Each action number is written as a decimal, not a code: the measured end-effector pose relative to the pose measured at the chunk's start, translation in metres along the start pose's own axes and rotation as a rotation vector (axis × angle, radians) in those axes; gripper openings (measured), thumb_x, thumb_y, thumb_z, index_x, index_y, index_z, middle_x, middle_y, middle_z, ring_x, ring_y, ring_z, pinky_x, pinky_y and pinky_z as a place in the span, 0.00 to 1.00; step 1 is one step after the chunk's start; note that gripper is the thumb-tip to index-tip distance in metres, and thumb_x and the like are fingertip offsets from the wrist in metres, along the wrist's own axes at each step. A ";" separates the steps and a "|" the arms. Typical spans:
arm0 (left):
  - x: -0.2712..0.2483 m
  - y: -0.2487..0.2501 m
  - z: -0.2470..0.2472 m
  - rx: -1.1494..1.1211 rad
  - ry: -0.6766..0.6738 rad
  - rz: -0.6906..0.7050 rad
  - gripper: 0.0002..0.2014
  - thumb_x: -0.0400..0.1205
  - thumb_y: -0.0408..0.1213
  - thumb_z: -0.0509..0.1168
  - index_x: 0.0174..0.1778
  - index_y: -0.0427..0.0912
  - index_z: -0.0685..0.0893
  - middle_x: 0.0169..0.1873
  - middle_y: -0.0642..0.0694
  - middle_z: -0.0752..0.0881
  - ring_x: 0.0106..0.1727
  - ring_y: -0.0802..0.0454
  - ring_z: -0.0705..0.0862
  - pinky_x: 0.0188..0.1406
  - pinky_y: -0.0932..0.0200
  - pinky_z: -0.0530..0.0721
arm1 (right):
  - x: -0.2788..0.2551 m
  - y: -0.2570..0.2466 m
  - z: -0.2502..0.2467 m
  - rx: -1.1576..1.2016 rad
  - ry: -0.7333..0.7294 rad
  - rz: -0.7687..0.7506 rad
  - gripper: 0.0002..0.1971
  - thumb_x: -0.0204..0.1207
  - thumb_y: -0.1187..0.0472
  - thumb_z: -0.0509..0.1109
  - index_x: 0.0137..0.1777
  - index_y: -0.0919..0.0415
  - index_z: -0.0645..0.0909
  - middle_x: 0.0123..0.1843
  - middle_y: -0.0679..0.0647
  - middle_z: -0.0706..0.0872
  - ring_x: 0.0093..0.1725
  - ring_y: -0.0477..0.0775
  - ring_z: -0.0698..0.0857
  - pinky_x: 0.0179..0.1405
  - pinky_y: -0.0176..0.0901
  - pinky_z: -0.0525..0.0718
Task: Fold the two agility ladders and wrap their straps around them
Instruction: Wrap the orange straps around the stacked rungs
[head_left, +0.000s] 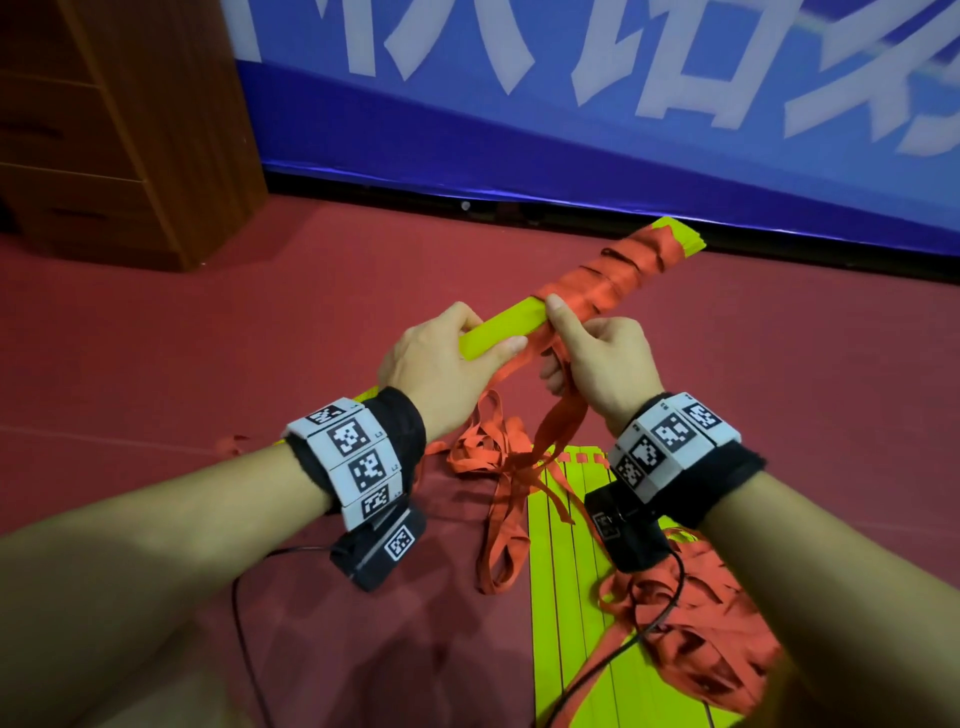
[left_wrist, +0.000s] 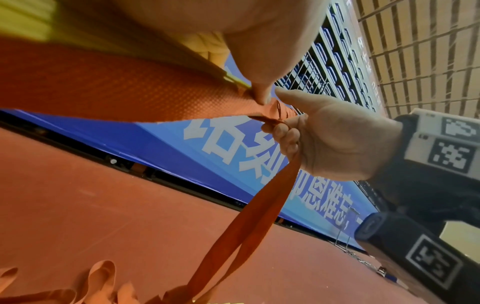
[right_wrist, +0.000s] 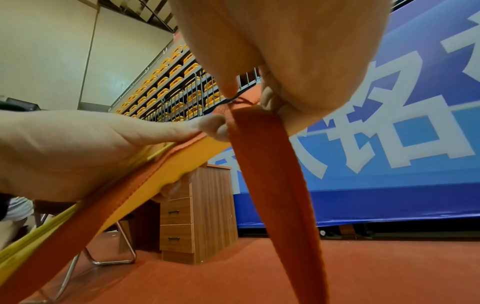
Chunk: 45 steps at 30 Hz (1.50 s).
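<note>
Fingers (head_left: 511, 345) of the left hand (head_left: 441, 364) are clamped round the stiff, light ladder (head_left: 498, 325), held above the floor, while limp strap (head_left: 558, 421) is pinched taut by the right hand (head_left: 605, 364).

Lower end of the folded ladder (head_left: 498, 327) hidden behind the left hand (head_left: 441, 364). Right hand (head_left: 602, 364) fingertips covered by the orange strap (head_left: 561, 421). Second ladder (head_left: 576, 597) under the right wrist, cut by the bottom edge.
</note>
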<state>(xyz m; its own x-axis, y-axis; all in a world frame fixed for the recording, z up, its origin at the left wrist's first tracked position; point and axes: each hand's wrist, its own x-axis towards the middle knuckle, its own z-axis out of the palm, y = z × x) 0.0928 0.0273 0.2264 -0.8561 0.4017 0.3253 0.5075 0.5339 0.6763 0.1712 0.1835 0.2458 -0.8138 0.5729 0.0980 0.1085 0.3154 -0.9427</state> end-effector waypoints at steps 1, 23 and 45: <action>0.000 0.001 -0.001 0.006 0.010 0.009 0.24 0.76 0.71 0.67 0.47 0.53 0.80 0.38 0.53 0.88 0.43 0.45 0.85 0.40 0.48 0.82 | 0.000 -0.001 0.001 0.025 0.014 0.002 0.29 0.83 0.40 0.68 0.29 0.63 0.85 0.26 0.61 0.88 0.25 0.56 0.85 0.35 0.49 0.85; 0.005 0.000 -0.009 -0.491 -0.297 0.000 0.12 0.82 0.45 0.75 0.57 0.43 0.88 0.44 0.45 0.94 0.40 0.53 0.88 0.45 0.54 0.83 | -0.006 -0.009 -0.018 0.187 -0.074 -0.059 0.23 0.88 0.51 0.65 0.40 0.71 0.82 0.25 0.54 0.85 0.22 0.49 0.82 0.23 0.36 0.81; -0.003 0.017 -0.007 0.148 0.035 0.169 0.14 0.80 0.58 0.71 0.50 0.53 0.79 0.30 0.55 0.80 0.43 0.41 0.85 0.36 0.51 0.76 | -0.008 -0.013 -0.008 0.019 0.005 0.025 0.34 0.78 0.33 0.69 0.39 0.70 0.87 0.23 0.52 0.81 0.21 0.50 0.77 0.27 0.39 0.80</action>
<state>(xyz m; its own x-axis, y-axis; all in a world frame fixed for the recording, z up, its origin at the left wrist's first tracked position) 0.1035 0.0292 0.2414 -0.7590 0.4699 0.4508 0.6509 0.5653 0.5066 0.1808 0.1810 0.2603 -0.8080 0.5843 0.0756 0.1180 0.2861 -0.9509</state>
